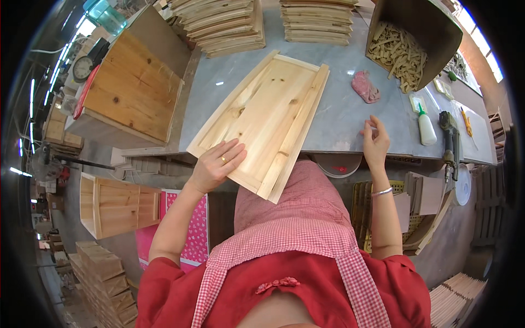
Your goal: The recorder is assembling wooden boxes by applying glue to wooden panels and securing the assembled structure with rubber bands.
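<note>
A tapered pale wooden panel (262, 117) with raised strips along its sides lies slantwise on the grey worktable (219, 90). Its wider near end juts over the table's front edge, toward my apron. My left hand (217, 164), with a ring on one finger, grips that end at its left corner; the fingers rest on the face and the thumb is hidden. To the right of the panel, my right hand (376, 145) hovers at the table's front edge, fingers loosely bent and apart, with nothing in it. A crumpled pink cloth (365, 87) lies beyond it.
Wooden panels stand stacked (224, 24) at the back, beside another stack (317, 22). A tipped box (415, 16) spills wood strips (396, 52). At right are a glue bottle (426, 128), a power tool (449, 136) and a screwdriver (466, 121). A wooden box (134, 87) borders the left.
</note>
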Demonstrator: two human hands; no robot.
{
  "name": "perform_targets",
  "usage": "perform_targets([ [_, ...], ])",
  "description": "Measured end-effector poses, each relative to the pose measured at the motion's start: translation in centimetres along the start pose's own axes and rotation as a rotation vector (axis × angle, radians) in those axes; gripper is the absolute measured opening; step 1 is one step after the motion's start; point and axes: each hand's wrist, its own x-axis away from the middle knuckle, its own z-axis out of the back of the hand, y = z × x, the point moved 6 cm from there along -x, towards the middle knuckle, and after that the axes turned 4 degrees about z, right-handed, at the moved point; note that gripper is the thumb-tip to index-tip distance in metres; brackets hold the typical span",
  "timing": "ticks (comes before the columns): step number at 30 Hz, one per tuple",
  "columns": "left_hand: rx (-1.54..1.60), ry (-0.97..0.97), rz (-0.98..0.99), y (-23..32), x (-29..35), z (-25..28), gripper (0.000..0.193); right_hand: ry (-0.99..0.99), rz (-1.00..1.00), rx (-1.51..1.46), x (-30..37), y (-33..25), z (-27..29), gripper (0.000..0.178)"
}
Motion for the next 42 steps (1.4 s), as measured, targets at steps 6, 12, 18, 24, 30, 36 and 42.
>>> perform_targets([
  [6,0.102,-0.286,0.212,2.0,1.1,-1.3,0.075,0.068,0.447,0.361,-6.0,0.1,-2.8,0.046],
  [12,-0.081,-0.121,0.176,4.5,2.2,-5.6,0.059,-0.064,0.392,0.769,-12.1,1.1,-5.5,0.052],
  [18,-0.060,0.067,0.218,5.0,2.2,-5.1,0.044,-0.189,0.469,0.678,-8.0,-0.2,-3.4,0.036],
  [24,0.683,0.425,0.820,1.6,0.0,1.6,0.042,-0.048,0.144,1.099,-7.7,4.9,7.0,0.046],
  [30,1.948,0.849,1.316,-1.7,2.3,-1.9,0.056,0.133,0.146,0.951,-6.9,3.6,9.7,0.049],
  [36,2.253,0.727,1.322,0.2,0.1,-9.1,0.058,0.102,0.306,0.640,-7.3,0.3,5.5,0.043],
  [42,1.914,0.180,1.510,-2.1,-1.6,-8.5,0.052,-0.043,0.442,0.485,-9.7,-2.0,-0.4,0.044],
])
